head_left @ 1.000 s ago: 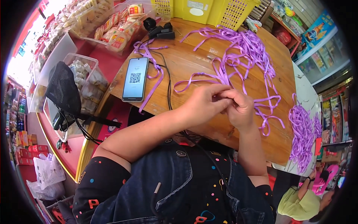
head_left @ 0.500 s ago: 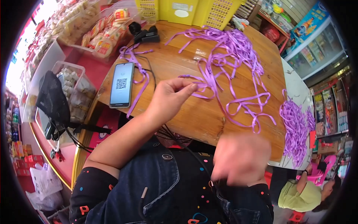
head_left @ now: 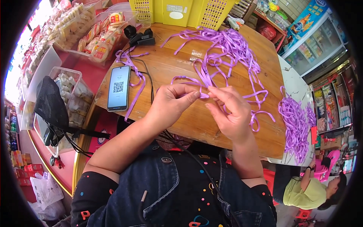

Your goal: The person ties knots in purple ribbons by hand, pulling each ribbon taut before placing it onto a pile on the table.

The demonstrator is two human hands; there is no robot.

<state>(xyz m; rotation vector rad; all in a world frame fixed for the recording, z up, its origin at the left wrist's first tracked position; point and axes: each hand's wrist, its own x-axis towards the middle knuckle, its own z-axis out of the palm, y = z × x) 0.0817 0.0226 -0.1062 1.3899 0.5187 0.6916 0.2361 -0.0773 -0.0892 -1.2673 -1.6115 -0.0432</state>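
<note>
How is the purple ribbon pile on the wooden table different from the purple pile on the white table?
The ribbon pile on the wooden table is loose and spread out in long, looping strands; the pile on the white table is bunched tight and hangs over the edge. The wooden-table pile reaches both hands, and the left hand and right hand pinch one strand; nobody touches the other pile. Both are the same purple ribbon.

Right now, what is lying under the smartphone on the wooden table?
A purple ribbon strip passes beneath the smartphone at its right edge, on the wooden table. A black cable runs beside it. Whatever else is under the phone is covered.
</note>
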